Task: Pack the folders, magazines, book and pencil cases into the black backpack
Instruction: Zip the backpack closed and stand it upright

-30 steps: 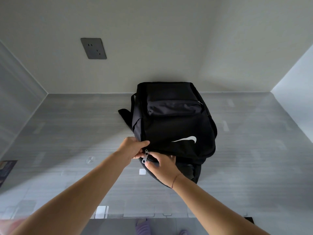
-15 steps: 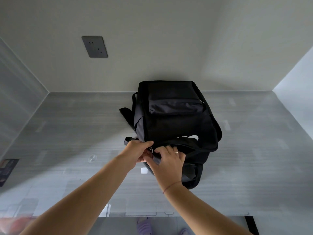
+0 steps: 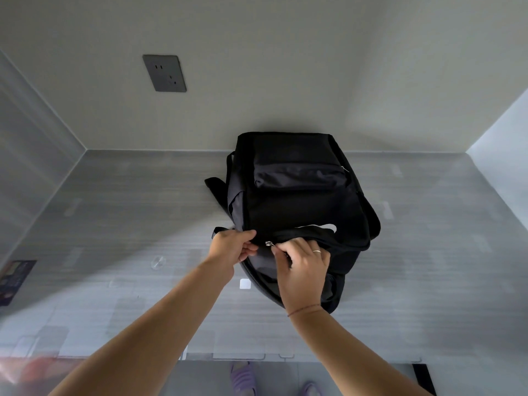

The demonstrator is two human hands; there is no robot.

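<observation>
The black backpack (image 3: 297,204) lies on the grey table (image 3: 428,252), its top end towards me and a white logo partly folded under. My left hand (image 3: 233,248) pinches the fabric at the bag's near left edge. My right hand (image 3: 303,264) grips the silver zipper pull (image 3: 269,243) at the bag's top seam. Folders, magazines, book and pencil cases are not visible; the bag's inside is hidden.
A dark wall socket (image 3: 165,73) sits on the back wall. A dark printed item (image 3: 14,278) lies at the table's left edge. A small white sticker (image 3: 245,283) is under my forearms. Purple slippers (image 3: 244,378) show below the table's front edge.
My right hand turned over onto the zipper pull and shifted slightly right along the top seam. The bag's top flap has bulged up, hiding more of the white logo.
</observation>
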